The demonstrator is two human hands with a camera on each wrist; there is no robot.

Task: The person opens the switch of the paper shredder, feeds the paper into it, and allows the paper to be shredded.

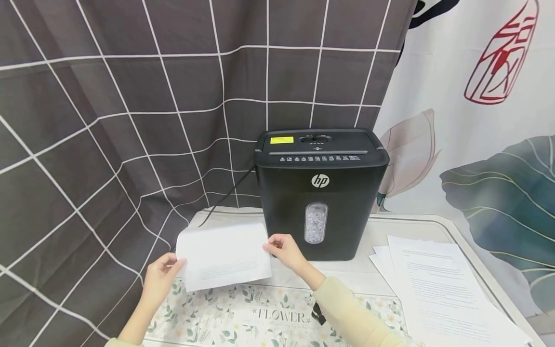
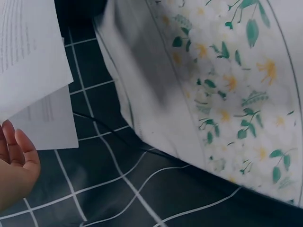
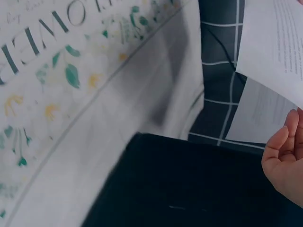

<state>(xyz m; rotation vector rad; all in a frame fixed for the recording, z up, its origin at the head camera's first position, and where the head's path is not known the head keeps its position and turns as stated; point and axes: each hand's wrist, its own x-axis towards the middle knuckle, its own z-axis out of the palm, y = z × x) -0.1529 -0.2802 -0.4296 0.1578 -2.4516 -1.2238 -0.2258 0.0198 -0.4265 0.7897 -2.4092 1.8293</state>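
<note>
Printed paper [image 1: 223, 248] is held up above the table, left of a black HP paper shredder [image 1: 286, 212]. My left hand [image 1: 159, 278] pinches its left edge, and my right hand [image 1: 288, 251] pinches the right edge near the shredder's front. Both wrist views show two overlapping layers of paper [image 2: 33, 52]; whether these are two sheets or one folded sheet I cannot tell. The right fingers [image 3: 277, 142] are curled at the paper's edge in the right wrist view. Through the shredder's front window [image 1: 316, 222], shredded paper shows.
At the right of the table lies a loose pile of printed sheets [image 1: 438, 289]. A black cord [image 1: 225, 196] runs from the shredder down to the left. The table has a floral cloth [image 1: 217, 313]; a dark grid curtain [image 1: 182, 86] hangs behind and left.
</note>
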